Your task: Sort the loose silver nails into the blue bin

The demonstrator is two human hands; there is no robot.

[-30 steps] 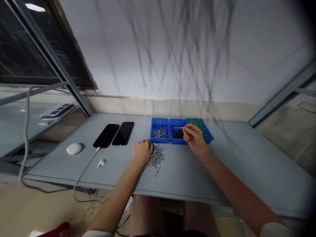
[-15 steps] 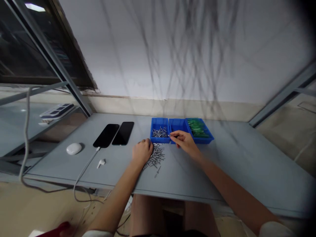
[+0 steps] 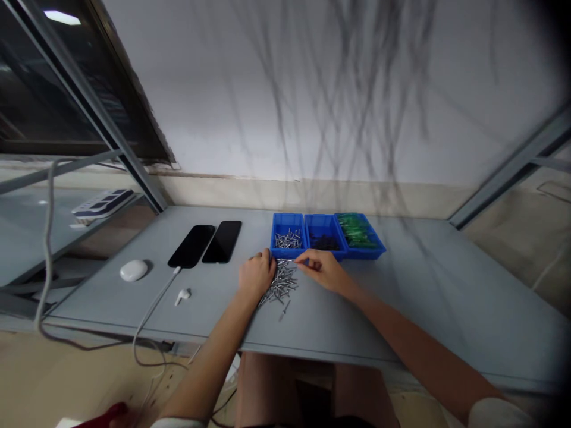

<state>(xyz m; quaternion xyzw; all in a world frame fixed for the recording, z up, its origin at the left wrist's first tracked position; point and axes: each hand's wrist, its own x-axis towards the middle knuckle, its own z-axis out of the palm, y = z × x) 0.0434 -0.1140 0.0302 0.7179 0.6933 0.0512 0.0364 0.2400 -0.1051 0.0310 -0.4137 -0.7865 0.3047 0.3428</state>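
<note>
My left hand (image 3: 257, 274) rests on the table with its fingers curled at the left edge of a heap of thin silvery metal pins (image 3: 282, 284); what those fingers hold, if anything, is hidden. Just right of the heap's top end, my right hand (image 3: 322, 268) pinches a thin silvery metal pin (image 3: 289, 260) between thumb and forefinger. One pin (image 3: 284, 310) lies loose below the heap. Beyond the hands stand joined blue bins: the left bin (image 3: 289, 220) holds silvery pins, the middle bin (image 3: 320, 222) small dark pieces, the right bin (image 3: 378, 245) green pieces.
Two dark phones (image 3: 191, 245) lie left of the hands, one with a white cable (image 3: 156, 302) plugged in. A white earbud (image 3: 182, 295) and a white rounded case (image 3: 134, 269) are nearby. A power strip (image 3: 103, 204) sits on the left shelf. The wall rises behind the table.
My right hand has come down and slightly left, from the front of the middle bin to the top of the heap. My left hand has stayed in place.
</note>
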